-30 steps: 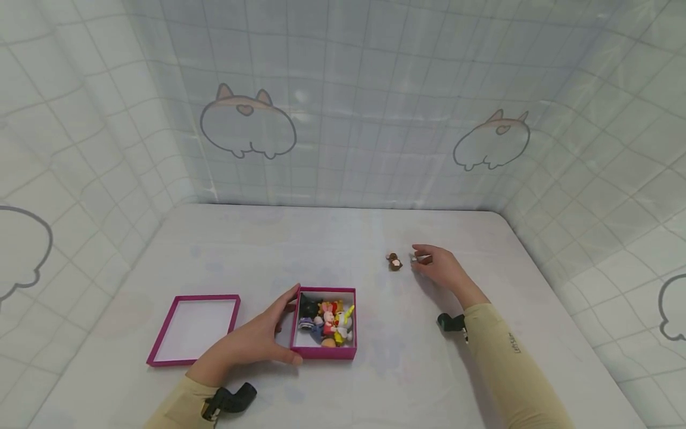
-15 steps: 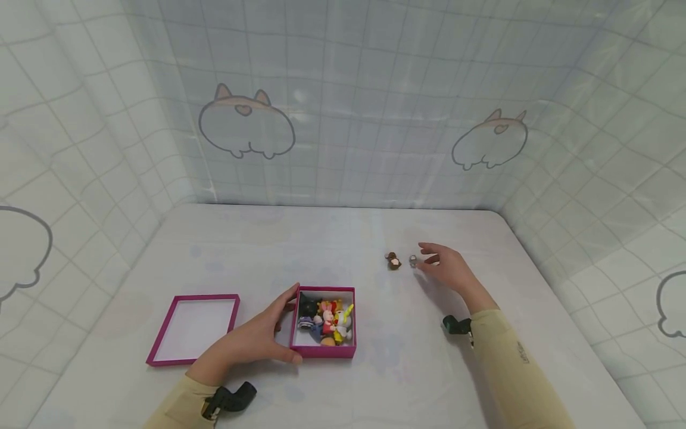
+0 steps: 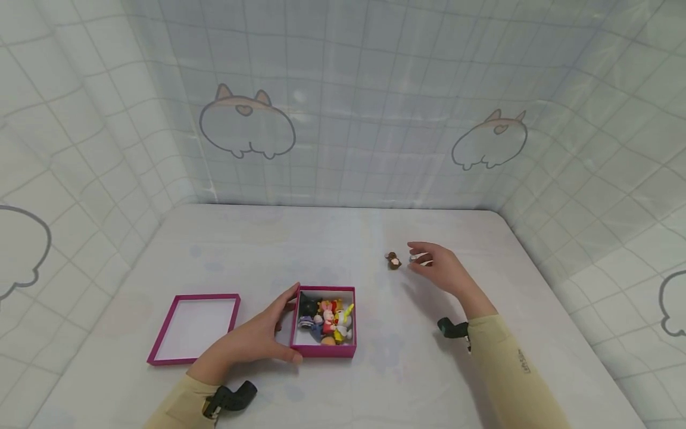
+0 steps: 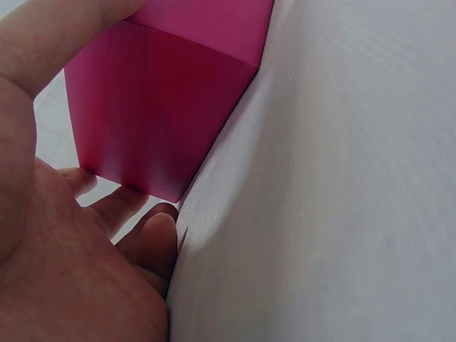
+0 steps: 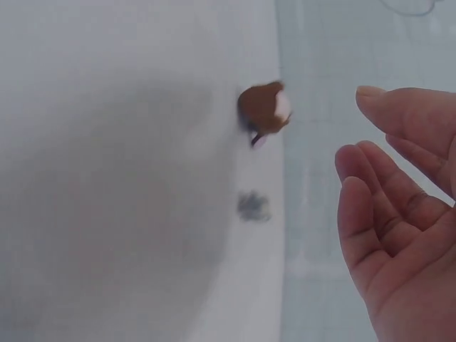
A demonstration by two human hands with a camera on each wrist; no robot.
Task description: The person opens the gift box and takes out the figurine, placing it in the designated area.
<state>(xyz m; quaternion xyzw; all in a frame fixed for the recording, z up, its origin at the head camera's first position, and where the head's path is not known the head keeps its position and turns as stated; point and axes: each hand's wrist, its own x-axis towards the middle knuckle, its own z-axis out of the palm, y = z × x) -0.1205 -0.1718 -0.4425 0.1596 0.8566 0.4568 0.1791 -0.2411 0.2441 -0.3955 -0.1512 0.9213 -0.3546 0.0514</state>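
Observation:
My left hand (image 3: 261, 338) holds a magenta box (image 3: 324, 351) by its left side, thumb at the front corner and fingers at the far end. In the left wrist view the box (image 4: 153, 100) stands on the table between thumb and fingers. Several small toy figures (image 3: 329, 322) lie inside it. My right hand (image 3: 440, 267) hovers with nothing in its fingers, above a small grey figure (image 3: 412, 258) partly hidden by them. Just left of that lies a brown figure (image 3: 393, 261). The right wrist view shows the grey figure (image 5: 254, 206) blurred, apart from the hand (image 5: 406, 221).
A magenta-rimmed white lid (image 3: 170, 326) lies inside up on the table's left, partly behind my left forearm. White cloth covers the table (image 3: 300, 244). Grid-patterned curtains (image 3: 370, 119) hang behind it and on both sides.
My right hand drew back to the right from the grey figure, baring it, then came left over it again. My left hand and the box have stayed put.

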